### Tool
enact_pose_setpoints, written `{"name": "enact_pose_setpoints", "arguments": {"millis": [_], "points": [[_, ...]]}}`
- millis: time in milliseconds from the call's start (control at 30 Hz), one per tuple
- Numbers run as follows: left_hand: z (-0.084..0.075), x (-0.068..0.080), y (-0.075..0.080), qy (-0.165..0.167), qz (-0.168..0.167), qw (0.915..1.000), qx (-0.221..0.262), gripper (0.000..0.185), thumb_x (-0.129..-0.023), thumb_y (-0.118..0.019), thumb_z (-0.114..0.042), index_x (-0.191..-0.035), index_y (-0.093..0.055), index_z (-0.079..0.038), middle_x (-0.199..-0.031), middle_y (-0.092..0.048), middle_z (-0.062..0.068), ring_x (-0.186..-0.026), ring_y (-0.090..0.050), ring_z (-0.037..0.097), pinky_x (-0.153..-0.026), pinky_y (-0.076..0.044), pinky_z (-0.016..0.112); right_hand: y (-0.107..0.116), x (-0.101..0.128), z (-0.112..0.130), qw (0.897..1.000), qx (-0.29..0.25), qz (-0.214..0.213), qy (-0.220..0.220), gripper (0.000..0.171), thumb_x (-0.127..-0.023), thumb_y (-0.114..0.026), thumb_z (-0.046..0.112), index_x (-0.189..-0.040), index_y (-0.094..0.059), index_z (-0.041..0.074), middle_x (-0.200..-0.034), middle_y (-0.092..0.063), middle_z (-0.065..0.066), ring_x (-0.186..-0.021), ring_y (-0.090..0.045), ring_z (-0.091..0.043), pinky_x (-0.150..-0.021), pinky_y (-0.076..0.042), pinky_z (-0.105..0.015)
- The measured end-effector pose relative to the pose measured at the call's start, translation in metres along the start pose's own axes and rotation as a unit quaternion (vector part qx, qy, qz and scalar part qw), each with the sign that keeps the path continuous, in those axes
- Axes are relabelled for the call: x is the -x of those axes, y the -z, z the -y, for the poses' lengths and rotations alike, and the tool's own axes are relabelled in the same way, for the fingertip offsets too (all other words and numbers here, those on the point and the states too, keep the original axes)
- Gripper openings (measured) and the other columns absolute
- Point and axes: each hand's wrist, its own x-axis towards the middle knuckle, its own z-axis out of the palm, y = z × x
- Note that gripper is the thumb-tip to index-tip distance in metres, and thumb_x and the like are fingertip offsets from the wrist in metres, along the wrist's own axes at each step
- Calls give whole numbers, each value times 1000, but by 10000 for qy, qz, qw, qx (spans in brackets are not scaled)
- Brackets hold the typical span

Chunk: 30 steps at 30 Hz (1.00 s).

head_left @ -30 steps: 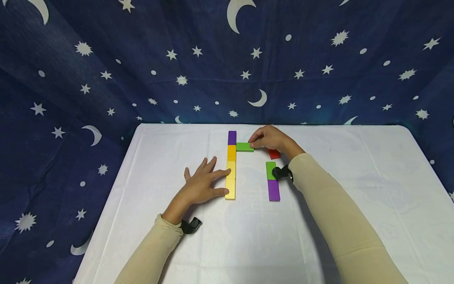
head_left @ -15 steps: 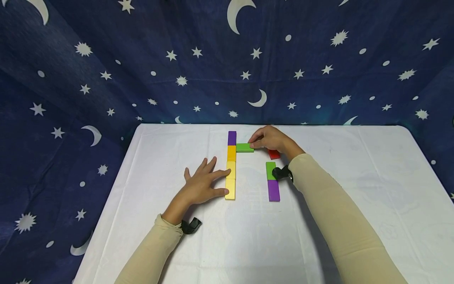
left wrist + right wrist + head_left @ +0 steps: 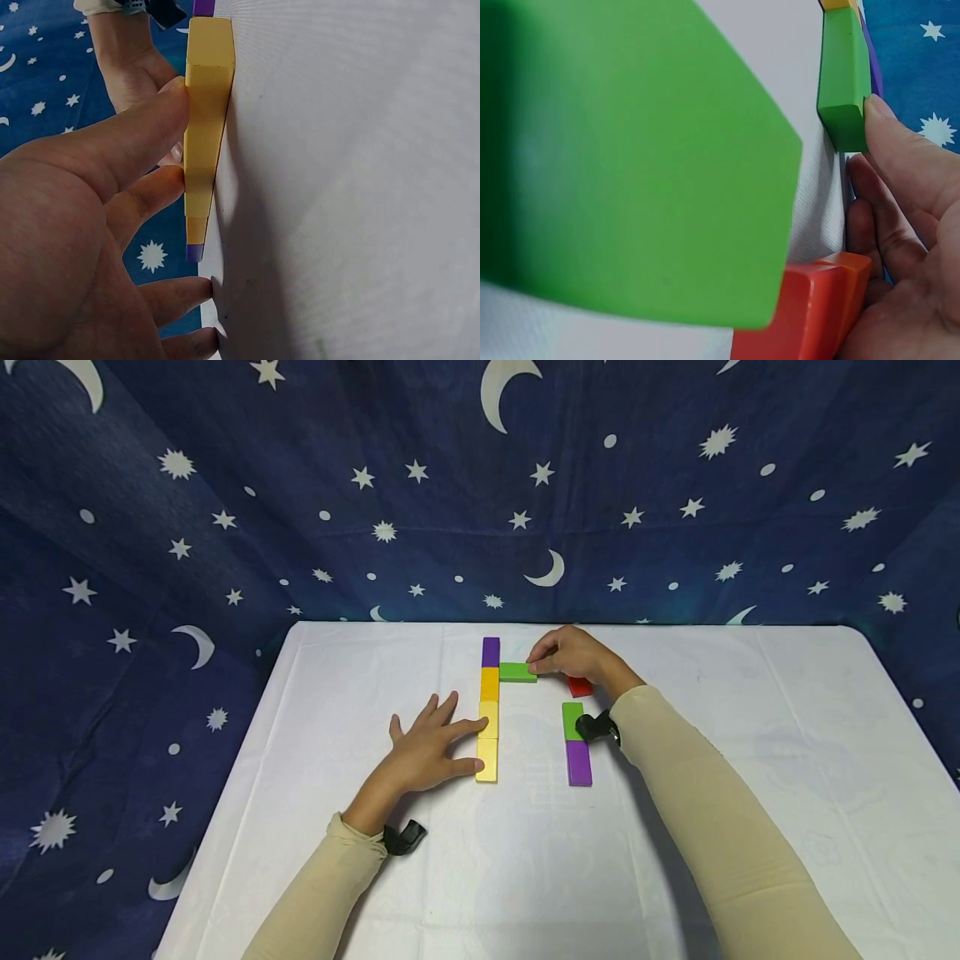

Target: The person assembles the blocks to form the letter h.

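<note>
My left hand (image 3: 427, 747) lies with fingers spread. Its index fingertip and thumb touch two light yellow blocks (image 3: 487, 760) in a column that continues with an orange-yellow block (image 3: 490, 684) and a purple block (image 3: 491, 652) at the far end. In the left wrist view, the thumb (image 3: 150, 127) presses on the top of the yellow row. A green block (image 3: 514, 672) juts rightward from the column's upper part. My right hand (image 3: 577, 653) pinches this block's right end with curled fingers; the right wrist view shows the thumb against it, the index finger's contact hidden.
Beneath my right hand lies a red block (image 3: 580, 686), with an orange block (image 3: 853, 281) beside it. Nearer stand another green block (image 3: 572, 720), partly covered by the wrist camera, and a purple block (image 3: 579, 763). A starry blue cloth (image 3: 420, 560) hangs behind the white table (image 3: 337, 693).
</note>
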Motion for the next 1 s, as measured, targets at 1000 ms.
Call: {"name": "enact_pose_setpoints", "arguments": {"millis": [1000], "points": [[-1,0,0,73,43,10000,-26,65,-87,-72,-58,-147,-53,-43,-172,-16,7,-160,-8,39,-108,4,86,2,3,0,9996,262,-52,1,29,-97,-71,34,-120,-76,17,-129,-66,-7,-117,-50,-28,-107,-41,-47]]}}
